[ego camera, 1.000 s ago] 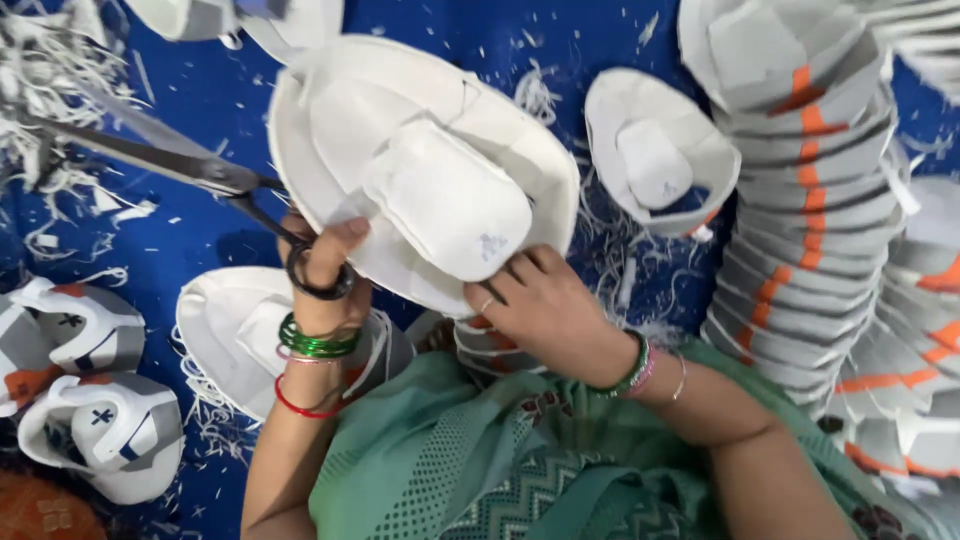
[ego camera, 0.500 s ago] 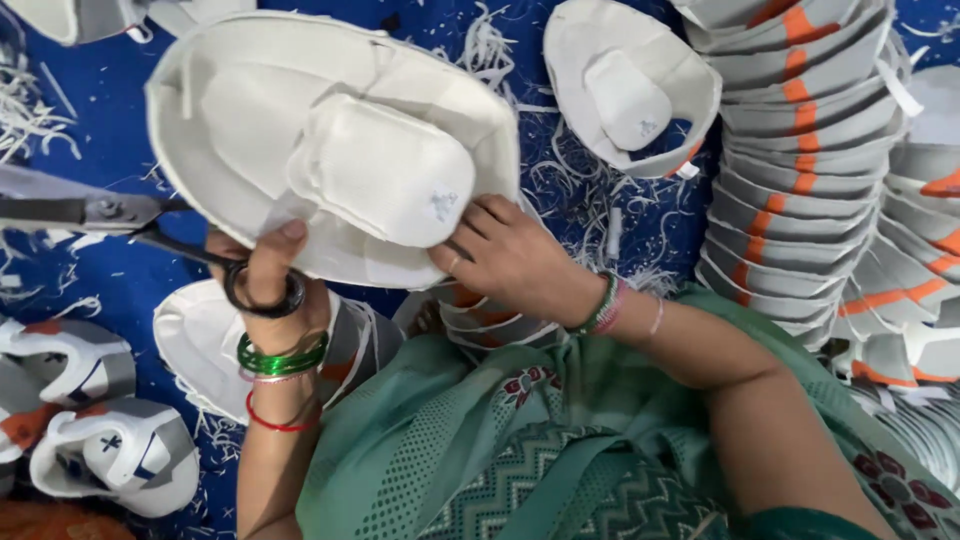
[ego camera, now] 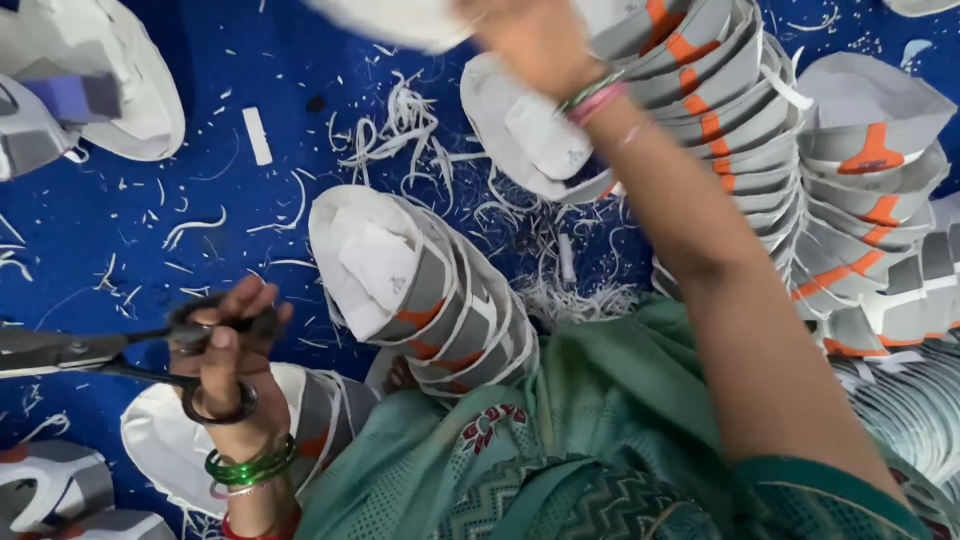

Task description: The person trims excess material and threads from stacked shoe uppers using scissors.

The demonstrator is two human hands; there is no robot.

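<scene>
While white trimmings (ego camera: 400,125) litter the blue sheet (ego camera: 200,215), nested stacks of white-and-orange face masks (ego camera: 440,300) crowd around the person's lap, with taller stacks (ego camera: 850,200) off to the right. The left hand (ego camera: 225,345) has its fingers (ego camera: 215,335) threaded through the scissors (ego camera: 110,355) loops, blades pointing left, closed. The right hand (ego camera: 530,35) is up top, blurred, holding a white mask (ego camera: 400,20) at the frame edge; can't tell how it grips.

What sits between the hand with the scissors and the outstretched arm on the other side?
In the head view, a nested stack of white masks lies on the blue cloth between the left hand holding scissors and the right arm.
</scene>
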